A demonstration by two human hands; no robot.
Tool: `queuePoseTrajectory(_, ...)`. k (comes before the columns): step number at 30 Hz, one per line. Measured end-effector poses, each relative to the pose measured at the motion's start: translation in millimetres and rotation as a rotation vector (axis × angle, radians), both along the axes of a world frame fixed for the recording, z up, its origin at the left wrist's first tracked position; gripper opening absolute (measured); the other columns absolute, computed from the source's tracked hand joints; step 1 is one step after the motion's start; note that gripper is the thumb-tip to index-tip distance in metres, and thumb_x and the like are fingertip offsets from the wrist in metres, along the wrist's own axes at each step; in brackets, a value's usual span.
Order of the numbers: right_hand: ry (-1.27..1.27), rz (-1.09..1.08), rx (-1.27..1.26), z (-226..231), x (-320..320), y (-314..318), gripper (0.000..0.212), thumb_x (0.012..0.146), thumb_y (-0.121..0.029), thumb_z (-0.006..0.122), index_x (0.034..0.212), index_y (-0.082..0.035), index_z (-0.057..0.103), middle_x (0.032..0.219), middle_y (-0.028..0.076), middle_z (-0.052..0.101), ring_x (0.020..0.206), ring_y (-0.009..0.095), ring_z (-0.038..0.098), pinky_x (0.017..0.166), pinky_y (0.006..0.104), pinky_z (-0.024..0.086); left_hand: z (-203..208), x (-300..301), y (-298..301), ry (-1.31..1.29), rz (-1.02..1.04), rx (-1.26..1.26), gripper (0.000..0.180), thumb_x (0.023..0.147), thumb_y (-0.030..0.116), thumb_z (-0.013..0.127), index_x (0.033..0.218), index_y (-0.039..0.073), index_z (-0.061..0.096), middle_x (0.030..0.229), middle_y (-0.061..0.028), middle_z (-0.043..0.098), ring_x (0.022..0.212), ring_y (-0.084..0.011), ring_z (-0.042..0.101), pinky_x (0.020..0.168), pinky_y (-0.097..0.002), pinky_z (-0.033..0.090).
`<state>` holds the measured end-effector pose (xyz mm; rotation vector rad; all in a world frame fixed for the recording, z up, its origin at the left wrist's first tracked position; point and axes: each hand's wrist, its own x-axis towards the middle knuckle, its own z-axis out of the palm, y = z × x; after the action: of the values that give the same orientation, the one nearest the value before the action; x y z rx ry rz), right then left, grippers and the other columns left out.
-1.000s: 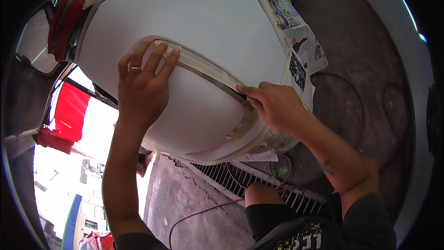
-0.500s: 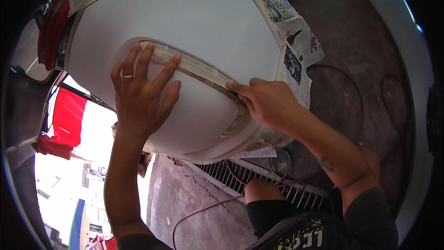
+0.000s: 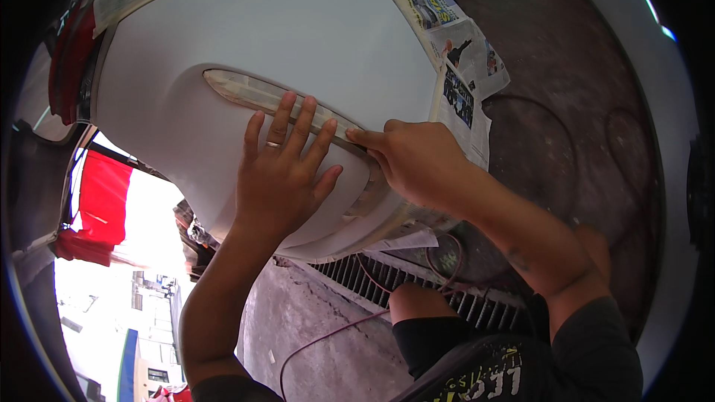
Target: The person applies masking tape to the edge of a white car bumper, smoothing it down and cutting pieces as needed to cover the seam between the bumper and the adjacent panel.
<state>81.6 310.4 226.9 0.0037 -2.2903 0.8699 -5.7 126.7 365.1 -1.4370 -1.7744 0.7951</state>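
Note:
A pale grey primed car body panel [image 3: 298, 22] fills the upper middle of the view. In it sits a long, narrow, pointed light-like insert covered with cream masking tape [image 3: 242, 88]. My left hand [image 3: 274, 186], a ring on one finger, is open and lies with spread fingertips on the middle of the taped strip. At the strip's right end my right hand [image 3: 421, 160] is closed, thumb and index finger pressed together against the tape's edge. What it holds, if anything, is hidden behind the fingers.
Taped newspaper [image 3: 456, 97] borders the panel on the right and along the top. Below lies a slotted floor drain grate [image 3: 484, 311] with a thin reddish hose [image 3: 328, 336] running over the concrete. A red cloth or panel [image 3: 103, 197] hangs at the left.
My left hand has slid right along the taped strip, uncovering its left end. My right hand has shifted slightly left in the picture, as has the panel, still at the strip's right end.

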Motion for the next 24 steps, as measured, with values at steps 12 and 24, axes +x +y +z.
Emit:
queuePoseTrajectory(12,0.271,0.090,-0.300,-114,16,-4,0.040,0.106,-0.020,0.067,0.146,-0.021,0.068,0.091,0.009,0.071,0.075,0.028,0.072,0.068,0.0405,0.058,-14,2,7,0.024,0.020,-0.023,0.058,0.099,0.055,0.069,0.148,0.022,0.066,0.166,-0.0104,0.051,0.163,-0.0308,0.031,0.133,-0.0641,0.011)
queuePoseTrajectory(24,0.067,-0.077,0.002,-97,-1,-10,0.044,0.106,-0.020,0.062,0.150,-0.027,0.066,0.084,0.011,0.068,0.072,0.028,0.074,0.060,0.0423,0.057,-23,1,8,0.046,0.062,-0.027,0.076,0.090,0.068,0.072,0.151,0.025,0.063,0.169,-0.0104,0.046,0.164,-0.0329,0.027,0.132,-0.0665,0.010)
